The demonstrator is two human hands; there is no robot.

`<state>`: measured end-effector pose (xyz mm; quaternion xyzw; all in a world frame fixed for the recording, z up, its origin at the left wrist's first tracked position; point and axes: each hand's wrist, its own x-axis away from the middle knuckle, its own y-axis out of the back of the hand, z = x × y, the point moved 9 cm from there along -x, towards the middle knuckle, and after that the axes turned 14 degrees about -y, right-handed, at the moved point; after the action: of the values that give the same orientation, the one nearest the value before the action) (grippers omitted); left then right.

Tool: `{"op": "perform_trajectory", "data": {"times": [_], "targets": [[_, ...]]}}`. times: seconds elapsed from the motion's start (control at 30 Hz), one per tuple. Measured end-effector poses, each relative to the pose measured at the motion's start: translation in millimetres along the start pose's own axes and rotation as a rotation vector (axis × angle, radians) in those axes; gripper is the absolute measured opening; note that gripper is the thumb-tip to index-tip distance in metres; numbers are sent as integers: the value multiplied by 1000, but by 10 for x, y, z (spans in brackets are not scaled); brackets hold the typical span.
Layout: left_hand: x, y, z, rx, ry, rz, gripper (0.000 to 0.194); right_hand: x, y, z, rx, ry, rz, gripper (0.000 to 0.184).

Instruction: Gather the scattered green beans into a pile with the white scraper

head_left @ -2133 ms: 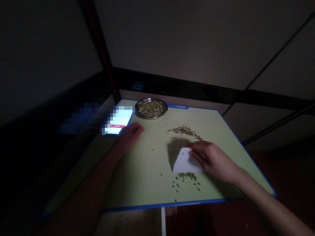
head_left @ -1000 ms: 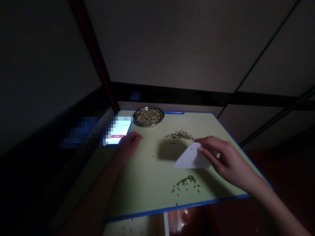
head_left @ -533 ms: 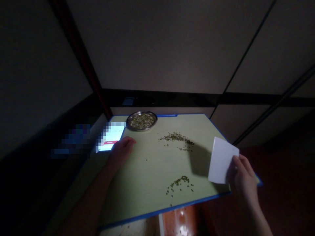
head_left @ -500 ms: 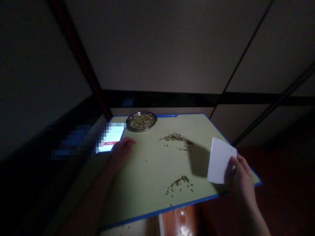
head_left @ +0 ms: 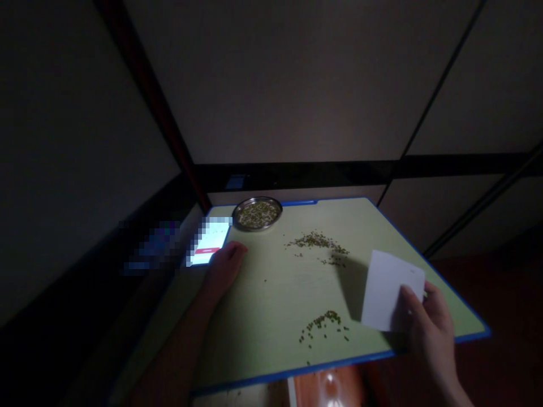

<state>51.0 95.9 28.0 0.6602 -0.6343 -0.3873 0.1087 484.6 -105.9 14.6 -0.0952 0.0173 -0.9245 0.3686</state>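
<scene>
Lying left of the right hand (head_left: 430, 322): 2 clusters of beans (head_left: 316, 240).

A lit screen (head_left: 212, 240) shows a red bar (head_left: 207, 250); a black band (head_left: 331, 172) crosses the panelled wall (head_left: 288, 90).

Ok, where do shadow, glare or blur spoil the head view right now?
Head view: dim overall, left hand in shade; white card casts a dark shadow leftward on the board; screen glows, partly pixelated; glare on the glossy reddish surface below; small grains look soft.
</scene>
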Motion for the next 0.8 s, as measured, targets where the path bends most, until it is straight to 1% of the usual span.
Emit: {"op": "perform_trajectory", "data": {"times": [0.07, 0.13, 0.2, 0.27, 0.33, 0.37, 0.47, 0.53, 0.57, 0.6, 0.67, 0.73, 0.8], "targets": [[4, 4, 8, 14, 8, -8, 31, -3, 53, -3, -12, 6, -36, 45], [6, -8, 45, 51, 31, -15, 31, -27, 97, -33, -39, -20, -39, 46], [6, -20, 79, 98, 52, -28, 30, -46, 74, -32, -62, -50, 10, 48], [5, -27, 83, 140, 61, -41, 29, -17, -50, 98, -59, -7, 87, 48], [4, -19, 59, 174, 63, -56, 26, 90, -326, 362, -2, 121, 196, 40], [7, -9, 47, 194, 70, -69, 25, 177, -554, 498, 64, 184, 293, 33], [21, 16, 34, 278, 108, -112, 23, 546, -1383, 798, 369, 376, 630, 17], [24, 19, 35, 325, 123, -134, 21, 832, -1883, 885, 595, 553, 832, 16], [24, 21, 36, 340, 125, -145, 21, 953, -2081, 893, 696, 640, 910, 19], [22, 22, 37, 351, 126, -154, 20, 1054, -2247, 875, 780, 706, 986, 21], [21, 28, 36, 371, 131, -174, 19, 1197, -2486, 814, 911, 811, 1103, 26], [23, 45, 29, 391, 142, -192, 18, 1277, -2636, 751, 1005, 887, 1171, 28], [19, 66, 2, 413, 137, -193, 17, 1328, -2736, 699, 1082, 950, 1200, 30]]}}
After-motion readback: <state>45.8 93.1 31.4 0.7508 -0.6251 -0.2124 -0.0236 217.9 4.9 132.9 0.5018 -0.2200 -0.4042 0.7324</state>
